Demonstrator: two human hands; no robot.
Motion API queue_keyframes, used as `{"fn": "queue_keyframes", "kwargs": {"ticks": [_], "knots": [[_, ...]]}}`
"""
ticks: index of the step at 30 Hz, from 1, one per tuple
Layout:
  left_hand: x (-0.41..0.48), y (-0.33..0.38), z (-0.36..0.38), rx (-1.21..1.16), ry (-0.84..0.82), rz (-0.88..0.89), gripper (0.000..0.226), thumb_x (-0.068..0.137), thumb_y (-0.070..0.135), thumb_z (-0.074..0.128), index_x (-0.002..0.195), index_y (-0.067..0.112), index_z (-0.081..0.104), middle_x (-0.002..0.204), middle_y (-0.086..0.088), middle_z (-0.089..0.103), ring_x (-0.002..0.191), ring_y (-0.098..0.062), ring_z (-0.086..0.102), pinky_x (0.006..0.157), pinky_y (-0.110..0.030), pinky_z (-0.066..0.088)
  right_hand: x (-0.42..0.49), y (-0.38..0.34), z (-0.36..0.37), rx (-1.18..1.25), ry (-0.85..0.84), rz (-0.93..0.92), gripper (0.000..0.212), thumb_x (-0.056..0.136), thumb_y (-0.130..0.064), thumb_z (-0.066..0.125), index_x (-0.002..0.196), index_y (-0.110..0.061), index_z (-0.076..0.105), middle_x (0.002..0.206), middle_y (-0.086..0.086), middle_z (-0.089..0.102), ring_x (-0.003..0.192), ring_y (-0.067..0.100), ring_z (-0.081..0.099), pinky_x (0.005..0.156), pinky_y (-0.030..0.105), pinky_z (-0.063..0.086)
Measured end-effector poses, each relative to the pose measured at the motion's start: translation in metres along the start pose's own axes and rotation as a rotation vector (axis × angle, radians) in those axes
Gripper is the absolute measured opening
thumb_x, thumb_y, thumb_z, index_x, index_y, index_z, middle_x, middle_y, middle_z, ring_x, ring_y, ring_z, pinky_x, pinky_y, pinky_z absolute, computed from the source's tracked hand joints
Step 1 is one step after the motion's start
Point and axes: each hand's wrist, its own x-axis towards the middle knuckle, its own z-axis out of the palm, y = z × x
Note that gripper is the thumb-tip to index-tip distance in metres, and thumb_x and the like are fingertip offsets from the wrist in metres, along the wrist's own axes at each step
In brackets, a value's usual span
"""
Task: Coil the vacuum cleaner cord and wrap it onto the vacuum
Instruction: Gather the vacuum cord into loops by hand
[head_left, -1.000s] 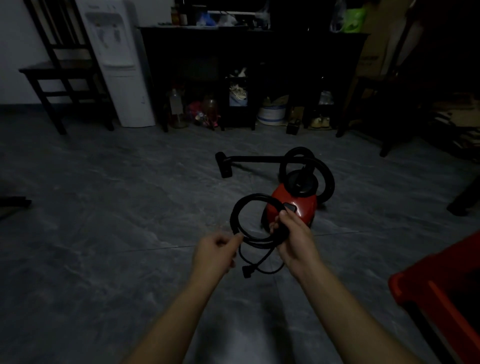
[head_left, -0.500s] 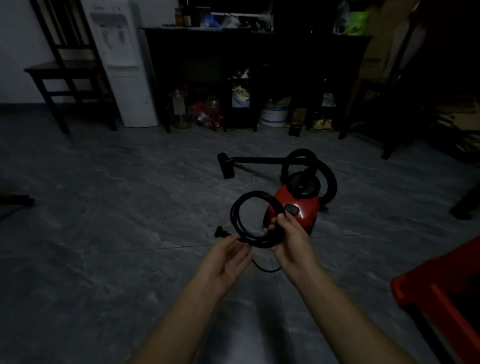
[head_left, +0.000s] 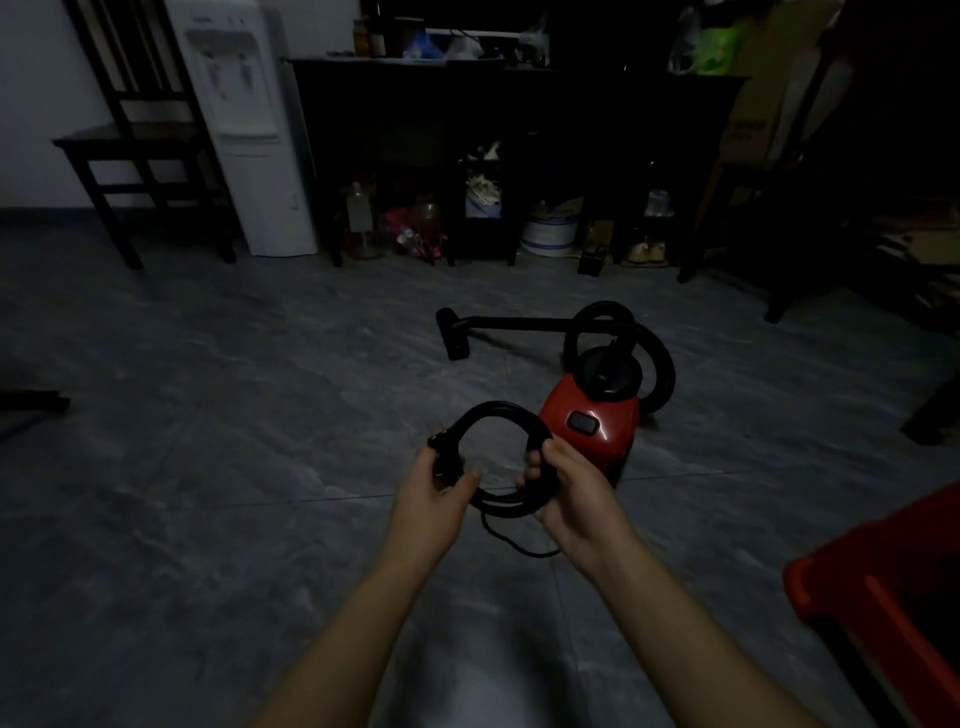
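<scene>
Grey floor tiles (head_left: 260, 415) are lying dim around the red vacuum (head_left: 597, 423), which is sitting just beyond the hands. To stop the loops springing apart, the right hand (head_left: 571, 493) is gripping the coiled cord (head_left: 511, 413) on its right side, and the left hand (head_left: 434, 499) is pinching the plug end (head_left: 440, 452) against the left. A slack tail (head_left: 511, 543) is drooping underneath, with bare floor giving free room toward the vacuum.
</scene>
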Motion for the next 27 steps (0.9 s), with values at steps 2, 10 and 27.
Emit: {"fn": "queue_keyframes", "kwargs": {"ticks": [2,10,27], "knots": [[0.0,0.001,-0.001,-0.013,-0.002,0.007,0.03,0.092,0.009,0.066,0.113,0.03,0.06,0.11,0.006,0.07,0.099,-0.001,0.067,0.082,-0.015,0.053,0.001,-0.001,-0.002,-0.041,0.015,-0.023,0.009,0.097,-0.008,0.055,0.095,-0.007,0.063,0.075,0.004,0.058,0.066,0.013,0.056,0.076,0.033,0.048],[0.001,0.013,-0.001,-0.123,-0.028,-0.143,0.023,0.092,0.005,0.065,0.112,0.017,0.062,0.096,-0.007,0.072,0.078,-0.018,0.071,0.058,-0.032,0.06,-0.01,-0.01,-0.008,-0.545,0.047,-0.226,0.02,0.097,-0.015,0.06,0.086,-0.024,0.075,0.082,-0.001,0.075,0.081,0.012,0.072,0.083,0.029,0.058],[-0.001,0.025,-0.004,-0.36,0.238,-0.112,0.031,0.09,0.014,0.071,0.118,0.017,0.058,0.085,-0.009,0.078,0.083,-0.026,0.075,0.075,-0.038,0.058,-0.007,-0.008,-0.011,-0.574,-0.077,-0.066,0.018,0.098,-0.016,0.058,0.112,-0.016,0.07,0.102,0.001,0.078,0.088,0.014,0.072,0.068,0.023,0.054]]}}
